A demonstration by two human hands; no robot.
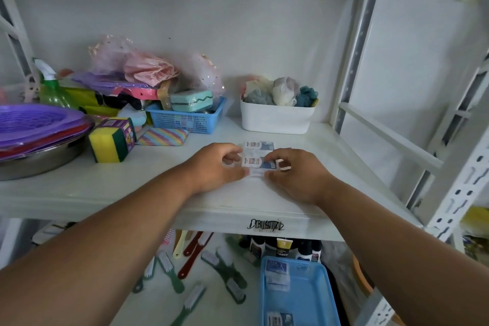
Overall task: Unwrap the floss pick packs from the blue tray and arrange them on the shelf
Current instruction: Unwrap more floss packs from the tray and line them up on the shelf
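A small floss pick pack [256,162] with a white, red and blue label rests on the white shelf [132,188]. My left hand [217,167] pinches its left end and my right hand [293,174] pinches its right end. Just behind it on the shelf lies another floss pick pack [259,144]. Below the shelf, at the lower right, the blue tray [312,296] holds more wrapped packs, one near its far end [276,272] and one at its near end [279,320].
A white bin [276,118] of bath puffs stands behind the packs. To the left are a blue basket [185,118], a striped sponge [164,136], a yellow-green sponge pack [112,139] and purple plates on a steel bowl [37,127]. Brushes [225,270] lie on the lower level.
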